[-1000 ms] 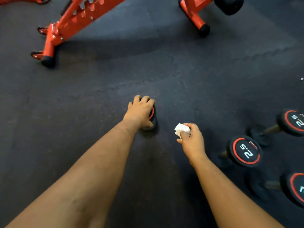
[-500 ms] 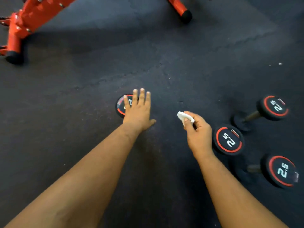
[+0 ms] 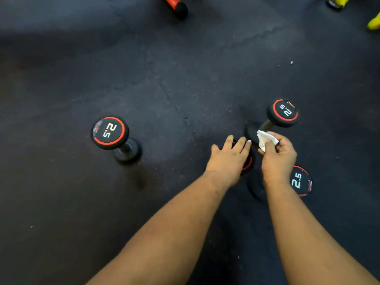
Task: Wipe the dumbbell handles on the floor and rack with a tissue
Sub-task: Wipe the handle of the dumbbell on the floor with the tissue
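Several black 2.5 dumbbells with red rings stand on end on the dark floor. One dumbbell (image 3: 110,132) stands alone at the left. My left hand (image 3: 228,159) lies with straight fingers over the top of a middle dumbbell (image 3: 248,163), of which only a red rim shows. My right hand (image 3: 277,159) pinches a crumpled white tissue (image 3: 265,139) just in front of the handle of the far dumbbell (image 3: 284,112). A fourth dumbbell (image 3: 301,181) stands at the right, partly hidden behind my right wrist.
Dark rubber floor mats (image 3: 164,79) with jagged seams cover the ground. A red frame leg with a black end cap (image 3: 177,8) reaches in at the top. Yellow objects (image 3: 374,22) lie at the top right corner.
My left hand has left the left dumbbell and moved right onto the middle one. My right hand with the tissue has come closer to the far dumbbell. The view has shifted right.
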Action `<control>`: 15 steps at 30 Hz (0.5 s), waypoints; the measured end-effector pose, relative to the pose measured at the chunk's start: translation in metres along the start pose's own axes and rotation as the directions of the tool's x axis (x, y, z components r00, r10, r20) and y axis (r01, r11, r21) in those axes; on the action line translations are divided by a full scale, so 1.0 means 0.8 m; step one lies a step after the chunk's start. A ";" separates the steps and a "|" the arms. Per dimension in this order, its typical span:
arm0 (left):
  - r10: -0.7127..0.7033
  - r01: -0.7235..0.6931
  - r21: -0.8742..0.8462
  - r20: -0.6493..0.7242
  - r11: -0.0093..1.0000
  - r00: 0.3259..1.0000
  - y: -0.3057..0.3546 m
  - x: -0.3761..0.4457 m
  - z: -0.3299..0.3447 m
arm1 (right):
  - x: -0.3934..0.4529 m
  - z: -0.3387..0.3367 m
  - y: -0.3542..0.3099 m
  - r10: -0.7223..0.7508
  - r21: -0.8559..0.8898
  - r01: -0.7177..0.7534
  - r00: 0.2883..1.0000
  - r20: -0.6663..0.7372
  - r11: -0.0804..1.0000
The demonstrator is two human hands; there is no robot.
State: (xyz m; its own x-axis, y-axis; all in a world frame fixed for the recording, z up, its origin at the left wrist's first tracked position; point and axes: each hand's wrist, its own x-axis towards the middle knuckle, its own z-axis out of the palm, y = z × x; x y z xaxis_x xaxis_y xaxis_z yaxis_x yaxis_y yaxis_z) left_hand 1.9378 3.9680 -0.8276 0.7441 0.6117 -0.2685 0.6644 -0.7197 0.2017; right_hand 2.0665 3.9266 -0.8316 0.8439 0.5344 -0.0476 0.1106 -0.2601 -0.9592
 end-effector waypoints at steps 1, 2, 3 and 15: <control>0.005 -0.004 0.028 -0.024 1.000 1.000 -0.003 -0.001 0.000 | -0.004 -0.001 0.007 0.022 0.009 -0.022 1.000 -0.009 1.000; 0.010 -0.009 0.041 -0.027 0.999 1.000 -0.008 -0.002 -0.002 | -0.007 -0.002 0.014 0.034 0.012 -0.034 0.999 -0.009 0.999; 0.003 -0.003 0.034 -0.020 0.999 1.000 -0.013 -0.005 -0.005 | -0.011 -0.001 0.019 0.045 0.002 -0.045 0.999 -0.001 0.999; -0.437 0.405 -0.498 0.058 0.766 0.898 -0.184 -0.153 0.100 | -0.143 0.102 0.076 -0.184 -0.286 0.423 0.779 0.599 0.860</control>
State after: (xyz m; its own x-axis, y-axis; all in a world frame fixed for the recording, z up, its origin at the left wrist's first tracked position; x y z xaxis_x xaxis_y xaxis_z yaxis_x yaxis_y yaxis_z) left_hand 1.7433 3.9723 -0.9000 0.3737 0.8444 -0.3838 0.8456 -0.1400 0.5152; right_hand 1.9339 3.9156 -0.9074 0.3230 0.9460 -0.0274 0.6019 -0.2276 -0.7654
